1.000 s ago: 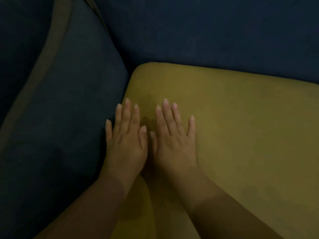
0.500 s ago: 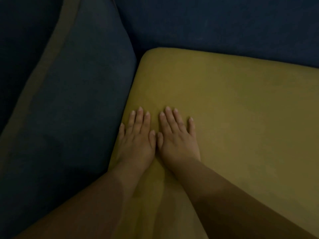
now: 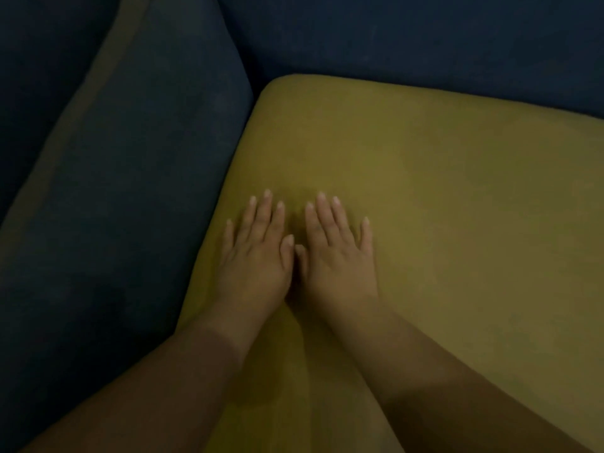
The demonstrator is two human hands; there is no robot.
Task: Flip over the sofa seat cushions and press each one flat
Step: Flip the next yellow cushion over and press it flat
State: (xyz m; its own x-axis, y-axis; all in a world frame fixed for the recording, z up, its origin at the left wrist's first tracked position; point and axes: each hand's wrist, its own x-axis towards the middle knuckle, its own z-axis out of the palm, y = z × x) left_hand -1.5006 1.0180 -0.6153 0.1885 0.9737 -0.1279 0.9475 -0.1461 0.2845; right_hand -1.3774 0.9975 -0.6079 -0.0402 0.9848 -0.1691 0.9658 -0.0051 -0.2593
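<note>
Head view, dim room: the cushion [image 3: 441, 207] is a mustard-yellow slab of smooth matte fabric. Its one visible rounded corner is tucked into the spot where the arm [image 3: 137, 197] meets the back [image 3: 425, 37]. Both of those are dark navy and a bit fuzzy looking, and the arm has a tan stripe [image 3: 76, 125] running along it.

The cushion lies flat in the seat, left edge snug against the arm, far edge against the back. It runs out of shot to the right and toward the person, so I can't tell which way its long side goes.

Both hands lie on it near the left edge, palms down, fingers straight, pointing toward the back and gripping nothing. The left hand [image 3: 253, 256] and right hand [image 3: 340, 259] sit side by side, thumbs touching or close to it. Bare forearms come in from the bottom, angled toward each other.
</note>
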